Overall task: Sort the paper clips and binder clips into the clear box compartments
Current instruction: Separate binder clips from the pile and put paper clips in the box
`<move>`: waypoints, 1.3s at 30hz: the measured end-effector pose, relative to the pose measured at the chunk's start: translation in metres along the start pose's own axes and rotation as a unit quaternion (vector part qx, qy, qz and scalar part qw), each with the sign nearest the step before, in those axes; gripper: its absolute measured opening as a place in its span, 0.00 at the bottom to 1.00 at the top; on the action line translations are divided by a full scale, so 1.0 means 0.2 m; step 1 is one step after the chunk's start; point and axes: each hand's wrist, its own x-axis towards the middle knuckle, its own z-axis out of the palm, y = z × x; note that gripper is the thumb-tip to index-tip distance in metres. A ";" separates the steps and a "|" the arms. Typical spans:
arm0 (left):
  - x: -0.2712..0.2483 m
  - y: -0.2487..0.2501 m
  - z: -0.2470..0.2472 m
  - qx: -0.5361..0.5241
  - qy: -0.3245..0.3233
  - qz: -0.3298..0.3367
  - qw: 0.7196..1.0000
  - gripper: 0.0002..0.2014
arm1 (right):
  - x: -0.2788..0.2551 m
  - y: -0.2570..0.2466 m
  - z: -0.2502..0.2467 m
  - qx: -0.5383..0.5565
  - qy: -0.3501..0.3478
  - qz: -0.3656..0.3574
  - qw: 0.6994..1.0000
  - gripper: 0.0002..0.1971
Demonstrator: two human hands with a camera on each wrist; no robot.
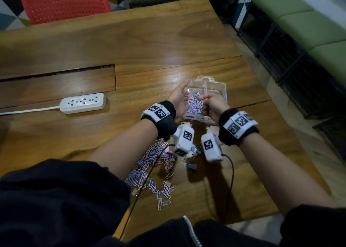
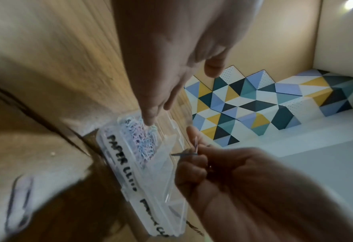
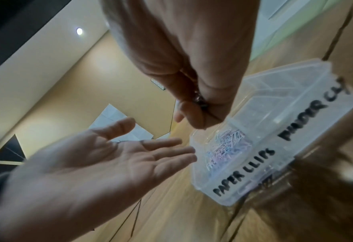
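Note:
The clear box (image 1: 215,84) stands on the wooden table, marked "PAPER CLIPS" (image 3: 241,170) and "BINDER CLIPS" (image 3: 308,117). Pastel paper clips (image 1: 193,104) fill its left compartment (image 2: 138,135). My left hand (image 1: 184,95) is open, palm turned right, beside the box's left wall. My right hand (image 1: 203,98) hovers curled above the box and pinches a pink-and-blue paper clip (image 2: 195,142) between thumb and finger; a dark bit also shows in the fist (image 3: 200,99). A loose pile of paper clips (image 1: 149,170) and small binder clips (image 1: 191,166) lies under my forearms.
A white power strip (image 1: 82,103) with its cord lies at the left of the table. A long slot (image 1: 56,72) cuts the tabletop behind it. A red chair (image 1: 63,3) stands at the far side. The table's right edge (image 1: 262,82) runs close to the box.

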 end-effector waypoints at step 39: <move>-0.33 -0.45 -0.45 0.657 0.041 0.091 0.747 0.09 | -0.21 0.44 0.09 -0.511 -0.045 -0.188 0.837 0.16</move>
